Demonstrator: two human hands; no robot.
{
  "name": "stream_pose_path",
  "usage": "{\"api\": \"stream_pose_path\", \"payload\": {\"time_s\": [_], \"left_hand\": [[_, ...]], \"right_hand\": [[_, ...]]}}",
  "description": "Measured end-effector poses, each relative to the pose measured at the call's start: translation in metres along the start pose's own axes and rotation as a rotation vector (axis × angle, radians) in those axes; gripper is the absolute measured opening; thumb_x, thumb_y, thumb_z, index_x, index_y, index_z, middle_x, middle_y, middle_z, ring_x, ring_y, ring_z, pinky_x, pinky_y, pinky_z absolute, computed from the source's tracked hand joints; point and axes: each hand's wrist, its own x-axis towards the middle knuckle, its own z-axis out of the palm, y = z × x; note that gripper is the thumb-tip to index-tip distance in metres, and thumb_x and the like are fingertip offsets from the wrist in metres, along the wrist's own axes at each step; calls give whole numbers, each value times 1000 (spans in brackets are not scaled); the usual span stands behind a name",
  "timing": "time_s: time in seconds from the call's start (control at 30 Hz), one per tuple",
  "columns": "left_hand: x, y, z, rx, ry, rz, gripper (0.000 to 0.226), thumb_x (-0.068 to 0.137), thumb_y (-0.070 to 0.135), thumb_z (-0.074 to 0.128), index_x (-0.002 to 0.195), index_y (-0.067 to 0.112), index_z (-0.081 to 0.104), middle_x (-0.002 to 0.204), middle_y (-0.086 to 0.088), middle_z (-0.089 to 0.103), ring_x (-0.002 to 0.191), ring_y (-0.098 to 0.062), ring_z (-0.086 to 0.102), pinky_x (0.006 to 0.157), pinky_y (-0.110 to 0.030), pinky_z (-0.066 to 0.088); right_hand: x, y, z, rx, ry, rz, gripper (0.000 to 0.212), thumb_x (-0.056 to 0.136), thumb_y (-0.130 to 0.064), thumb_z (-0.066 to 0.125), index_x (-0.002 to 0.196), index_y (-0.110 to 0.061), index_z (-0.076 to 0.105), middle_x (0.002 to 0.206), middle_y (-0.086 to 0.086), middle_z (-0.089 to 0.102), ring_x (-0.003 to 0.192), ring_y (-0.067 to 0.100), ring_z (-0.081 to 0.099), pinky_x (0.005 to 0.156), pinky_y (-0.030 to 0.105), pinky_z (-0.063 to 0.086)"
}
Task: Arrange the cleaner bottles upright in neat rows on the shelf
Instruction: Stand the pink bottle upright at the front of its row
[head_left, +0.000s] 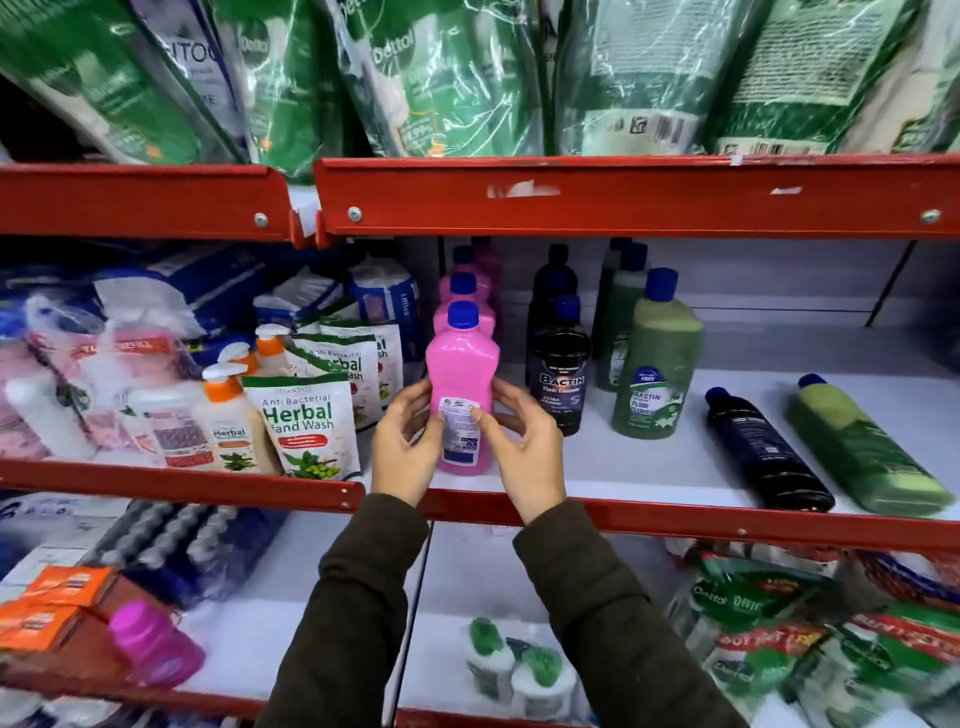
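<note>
Two hands hold one pink bottle (462, 387) at the front of the white shelf (649, 457): our left hand (402, 441) wraps its fingers around the bottle's left side, and our right hand (522, 441) presses its thumb and fingers on the label and right side. We keep the bottle upright, long axis vertical, blue screw cap on top, back label facing us. Behind it we count at least two more pink bottles (462, 291) in a single file, also upright. To the right, a black row (558, 364) shows three upright bottles and a green row (654, 364) shows three upright bottles. Two further bottles lie flat near the shelf's right end, one black bottle (766, 449) and one green bottle (865, 447), side by side, caps pointing toward the back, long axes running front to back. All bottles are smooth plastic with sloped shoulders and ribbed blue caps. Red metal rails (623, 195) edge each shelf.
</note>
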Motion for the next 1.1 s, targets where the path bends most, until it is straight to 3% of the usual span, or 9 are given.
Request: {"api": "stream_pose_path", "payload": {"time_s": [0.13, 0.23, 0.4, 0.53, 0.63, 0.77, 0.87, 0.97, 1.1], "left_hand": [[3, -8, -5, -26, -21, -6, 36, 91, 6, 59, 125, 18, 54, 117, 2, 62, 106, -2, 59, 84, -8, 50], [3, -10, -7, -74, -25, -19, 32, 94, 7, 53, 123, 22, 56, 116, 8, 64, 109, -6, 61, 95, -25, 52], [7, -14, -9, -81, 12, -28, 27, 98, 15, 48, 121, 22, 61, 123, -6, 66, 115, -21, 64, 98, -41, 53], [10, -15, -5, -23, 98, -21, 27, 95, 5, 49, 113, 20, 62, 118, -8, 68, 111, -23, 65, 99, -42, 53], [11, -14, -3, 10, 126, -41, 27, 95, 8, 49, 117, 18, 60, 117, -3, 65, 109, -21, 63, 91, -31, 54], [7, -11, -5, 6, 77, -45, 32, 95, 8, 47, 121, 26, 53, 101, 13, 59, 97, -4, 57, 92, -28, 47], [7, -13, -11, 1, -63, -46, 36, 95, 12, 45, 122, 36, 51, 111, 8, 59, 109, -14, 57, 102, -39, 47], [6, -12, -14, 55, -170, -38, 36, 87, 28, 48, 115, 49, 51, 137, -3, 51, 127, -20, 49, 110, -49, 41], [2, -10, -13, 18, -237, -9, 34, 82, 24, 52, 113, 36, 51, 131, 8, 52, 126, -6, 47, 112, -35, 34]], "right_hand": [[1, 0, 4, -46, 0, -18, 47, 90, -22, 69, 135, -14, 58, 121, -9, 63, 103, -5, 60, 79, -2, 46], [0, 2, 5, -41, 10, -18, 47, 90, -23, 69, 136, -14, 58, 124, -7, 64, 106, -4, 61, 83, 2, 49], [0, 5, 5, -31, 38, -3, 40, 87, -24, 72, 125, -18, 59, 120, -8, 67, 109, 1, 65, 90, 13, 53], [-1, 7, 5, 1, 73, 12, 34, 86, -22, 74, 115, -12, 60, 113, -3, 68, 99, -5, 66, 83, 8, 53], [-2, 9, 6, -33, 97, 15, 27, 87, -27, 72, 110, -18, 61, 111, -4, 67, 98, 1, 65, 76, 6, 53], [-1, 13, 7, -95, 110, 41, 19, 90, -29, 68, 108, -30, 62, 104, -4, 67, 95, 11, 66, 82, 39, 63], [-4, 12, 6, -84, 45, 26, 31, 91, -19, 66, 121, -27, 61, 96, -5, 67, 90, 5, 67, 81, 26, 60], [-12, 14, 6, -39, -16, 2, 50, 82, -14, 75, 126, -26, 56, 112, -6, 64, 97, 0, 65, 78, 15, 56], [-14, 13, 7, -68, -80, -5, 70, 72, -19, 84, 132, -24, 49, 122, -7, 60, 110, 1, 62, 88, 17, 55]]}}
